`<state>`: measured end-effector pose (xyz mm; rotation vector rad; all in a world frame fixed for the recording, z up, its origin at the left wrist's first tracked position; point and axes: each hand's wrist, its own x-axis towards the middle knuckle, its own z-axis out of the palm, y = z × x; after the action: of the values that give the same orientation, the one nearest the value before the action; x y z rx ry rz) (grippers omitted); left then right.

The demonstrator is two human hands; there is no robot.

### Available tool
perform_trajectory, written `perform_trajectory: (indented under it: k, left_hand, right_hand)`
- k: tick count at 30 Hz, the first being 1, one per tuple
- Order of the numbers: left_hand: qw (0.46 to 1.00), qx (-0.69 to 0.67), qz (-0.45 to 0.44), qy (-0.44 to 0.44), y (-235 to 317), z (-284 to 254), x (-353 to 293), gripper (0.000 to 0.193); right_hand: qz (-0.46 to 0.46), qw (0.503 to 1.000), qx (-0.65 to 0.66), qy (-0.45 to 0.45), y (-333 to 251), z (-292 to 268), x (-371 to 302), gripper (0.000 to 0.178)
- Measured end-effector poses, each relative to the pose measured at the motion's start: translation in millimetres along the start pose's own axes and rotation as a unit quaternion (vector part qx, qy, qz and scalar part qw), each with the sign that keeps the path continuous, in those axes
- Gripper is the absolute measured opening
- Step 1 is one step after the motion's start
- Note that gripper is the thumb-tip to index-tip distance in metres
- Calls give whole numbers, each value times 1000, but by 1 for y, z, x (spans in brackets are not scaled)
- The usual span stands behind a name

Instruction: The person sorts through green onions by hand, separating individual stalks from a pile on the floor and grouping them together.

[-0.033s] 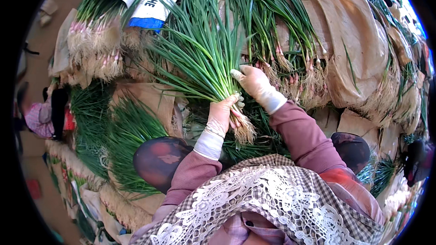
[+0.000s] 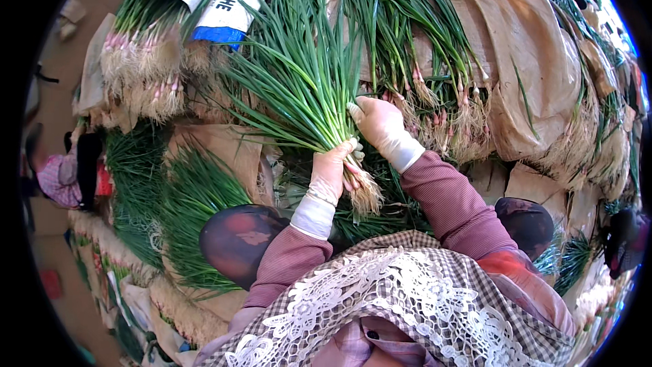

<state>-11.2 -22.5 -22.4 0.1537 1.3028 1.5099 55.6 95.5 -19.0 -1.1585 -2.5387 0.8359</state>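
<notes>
My left hand (image 2: pixel 334 163), in a pale glove, is wrapped round a bunch of green onions (image 2: pixel 312 75) just above the roots. The long green leaves fan out away from me, and the pinkish bulbs and pale stringy roots (image 2: pixel 365 194) hang below my fist. My right hand (image 2: pixel 382 124), gloved too, is closed at the bunch's right edge, its thumb against the stalks. Most of its fingertips are hidden. Beneath the bunch lie more dark green leaves, between my knees.
Rows of green onions (image 2: pixel 146 61) lie at the far left and far right, partly under brown sacking (image 2: pixel 516 47). A white and blue printed sack (image 2: pixel 234 0) lies at the back. Another leafy pile (image 2: pixel 197 211) is beside my left knee (image 2: pixel 241 241). A person (image 2: pixel 68 170) is at the left edge.
My right hand has shifted very slightly against the edge of the bunch. The leaves have stirred a little; my left hand keeps its grip.
</notes>
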Motion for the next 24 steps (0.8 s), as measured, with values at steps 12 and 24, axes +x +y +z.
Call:
perform_trajectory:
  k: [12, 24]
  left_hand:
    - [928, -303, -39, -213, 9, -10, -1, 14]
    - [932, -295, -7, -209, 15, -5, -6, 11]
  right_hand:
    - [67, 638, 756, -131, 13, 11, 0, 41]
    - [77, 972, -121, -187, 33, 28, -24, 26]
